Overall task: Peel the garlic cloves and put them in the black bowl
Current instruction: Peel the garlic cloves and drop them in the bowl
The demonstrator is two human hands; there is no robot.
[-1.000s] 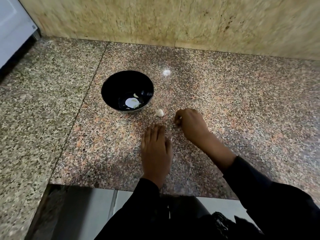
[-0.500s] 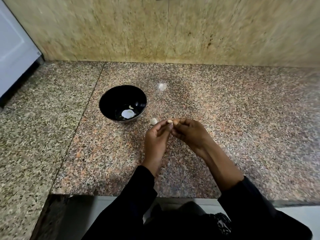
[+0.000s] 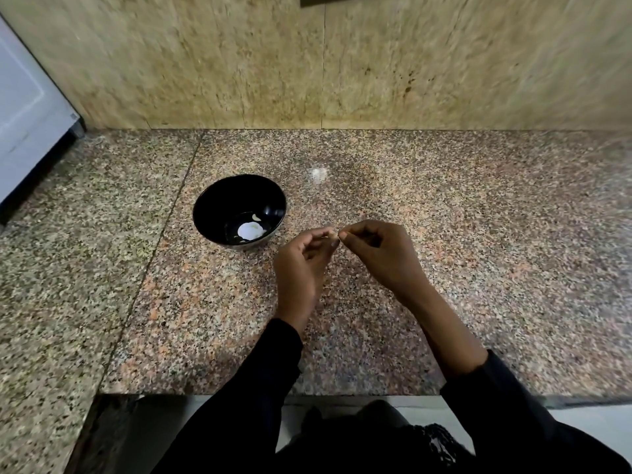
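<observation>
Over the granite counter [image 3: 478,234], left hand [image 3: 301,268] and right hand [image 3: 383,254] meet fingertip-to-fingertip, each grip pinching one garlic clove [image 3: 334,235].

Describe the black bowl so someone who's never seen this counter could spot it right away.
On the speckled granite counter, look just left of the left hand. The black bowl sits there, round and glossy, with pale garlic pieces at its bottom; it is the only dish here.
</observation>
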